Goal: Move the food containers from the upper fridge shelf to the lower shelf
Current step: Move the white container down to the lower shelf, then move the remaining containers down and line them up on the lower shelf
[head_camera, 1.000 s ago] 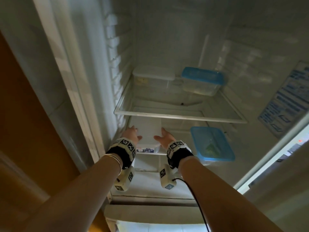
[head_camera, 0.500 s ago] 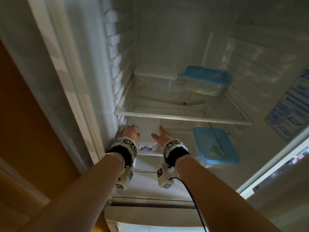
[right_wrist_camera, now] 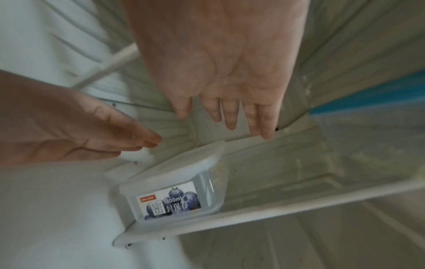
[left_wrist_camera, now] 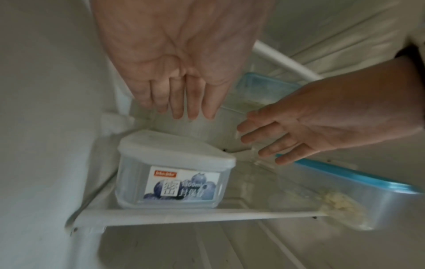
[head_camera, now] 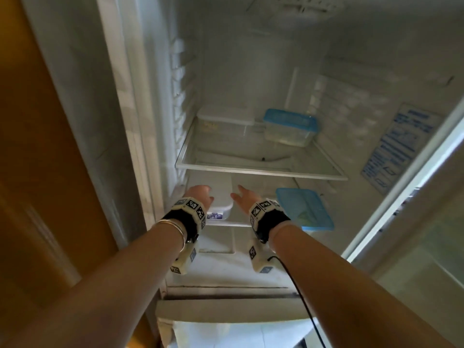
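A clear white-lidded container [head_camera: 221,197] [left_wrist_camera: 170,169] [right_wrist_camera: 174,189] with a blueberry label stands at the left of the lower shelf [head_camera: 226,224]. My left hand [head_camera: 200,194] [left_wrist_camera: 179,98] and right hand [head_camera: 244,197] [right_wrist_camera: 227,116] hover just above and beside it, fingers straight, touching nothing. A blue-lidded container [head_camera: 303,209] [left_wrist_camera: 345,196] sits at the right of the same shelf. On the upper shelf [head_camera: 261,170] stand a white-lidded container [head_camera: 223,121] at back left and a blue-lidded one [head_camera: 288,126] at back right.
The fridge's ribbed left wall [head_camera: 180,96] lies close to my left hand. A blue sticker [head_camera: 396,146] is on the right wall. A wooden panel [head_camera: 37,172] stands left of the fridge. The front of the upper shelf is bare glass.
Both hands have let go of the white-lidded container on the lower shelf and drawn back and up, fingers opening. The head view has tilted upward.
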`<move>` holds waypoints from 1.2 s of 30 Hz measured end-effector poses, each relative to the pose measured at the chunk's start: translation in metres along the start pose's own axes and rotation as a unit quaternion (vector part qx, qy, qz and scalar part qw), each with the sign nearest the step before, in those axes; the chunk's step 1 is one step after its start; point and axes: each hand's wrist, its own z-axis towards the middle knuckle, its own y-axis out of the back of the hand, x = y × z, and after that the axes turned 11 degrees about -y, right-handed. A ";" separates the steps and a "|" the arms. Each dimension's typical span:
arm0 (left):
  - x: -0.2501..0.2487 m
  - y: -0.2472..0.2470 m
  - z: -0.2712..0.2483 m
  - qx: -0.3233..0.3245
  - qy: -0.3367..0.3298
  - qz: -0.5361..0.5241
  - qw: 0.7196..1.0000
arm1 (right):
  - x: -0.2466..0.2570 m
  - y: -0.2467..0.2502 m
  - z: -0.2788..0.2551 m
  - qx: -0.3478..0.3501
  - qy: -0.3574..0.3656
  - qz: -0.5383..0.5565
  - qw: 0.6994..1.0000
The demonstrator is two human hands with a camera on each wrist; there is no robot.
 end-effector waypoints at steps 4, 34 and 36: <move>-0.012 0.011 -0.022 0.000 -0.038 0.008 0.999 | -0.001 0.006 -0.033 -0.009 0.000 -0.060 0.998; -0.107 0.116 0.066 -0.100 -0.113 0.032 0.988 | 0.013 0.182 -0.019 -0.213 -0.011 -0.097 0.972; -0.119 0.115 0.089 -0.096 -0.126 0.043 0.986 | 0.000 0.199 -0.004 -0.228 -0.025 -0.066 0.971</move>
